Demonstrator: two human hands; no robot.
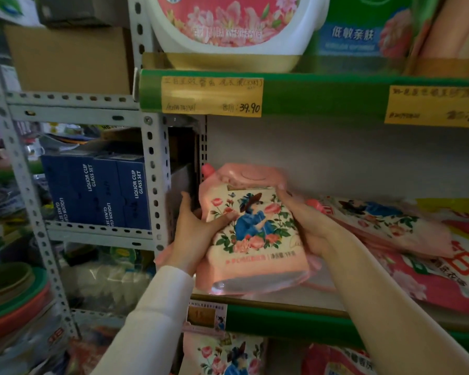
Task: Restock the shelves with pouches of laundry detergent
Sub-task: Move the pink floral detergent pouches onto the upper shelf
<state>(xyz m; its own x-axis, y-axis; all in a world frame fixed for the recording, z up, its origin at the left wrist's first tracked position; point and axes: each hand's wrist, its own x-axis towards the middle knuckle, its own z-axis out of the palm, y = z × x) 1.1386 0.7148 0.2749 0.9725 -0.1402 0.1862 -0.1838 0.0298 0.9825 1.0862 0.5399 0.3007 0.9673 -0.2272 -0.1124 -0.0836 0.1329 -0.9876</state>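
Note:
A pink detergent pouch (252, 228) with a floral print and a figure in blue stands upright at the left end of the middle shelf (282, 318). My left hand (194, 236) grips its left edge, thumb laid across the front. My right hand (306, 220) holds its right edge with fingers curled round it. A second pouch of the same kind (385, 226) lies flat on the shelf just to the right. Further pouches (228, 353) sit on the shelf below.
A big white detergent jug (228, 25) and a green pack (363, 25) stand on the upper shelf, above yellow price tags (211, 96). Red-and-white packs (450, 277) lie at the right. A grey metal rack (155, 163) at the left holds blue glass-set boxes (100, 190) and plastic basins (8, 288).

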